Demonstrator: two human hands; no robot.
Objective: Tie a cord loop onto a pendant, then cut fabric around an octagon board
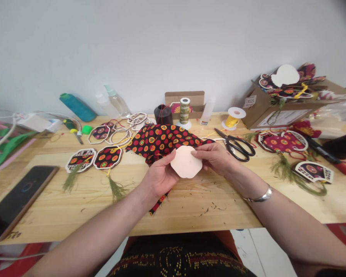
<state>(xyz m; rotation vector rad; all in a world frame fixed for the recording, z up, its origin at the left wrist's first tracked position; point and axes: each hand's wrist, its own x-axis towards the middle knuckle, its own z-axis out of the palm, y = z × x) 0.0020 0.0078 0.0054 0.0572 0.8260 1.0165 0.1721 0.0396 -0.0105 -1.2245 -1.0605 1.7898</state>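
Between my two hands is a cream-coloured flat piece [186,163] with a scalloped outline, its plain face toward me. My left hand [161,175] pinches its left edge, thumb on the front. At its upper right edge, my right hand [215,156] grips it with the thumb on the face; the other fingers are behind and mostly hidden. Black cloth [167,138] printed with red and yellow flowers lies bunched directly behind the piece, close to both hands. A narrow strip of that cloth [158,204] hangs below my left hand. Whether the fingers also hold cloth is hidden.
Black-handled scissors [239,148] lie right of my hands. Tasselled ornaments [108,157] and a phone [23,198] are at left. Thread spools [185,113], a yellow cord reel [233,117] and bottles [115,100] stand along the wall. A full cardboard box [265,111] sits at back right.
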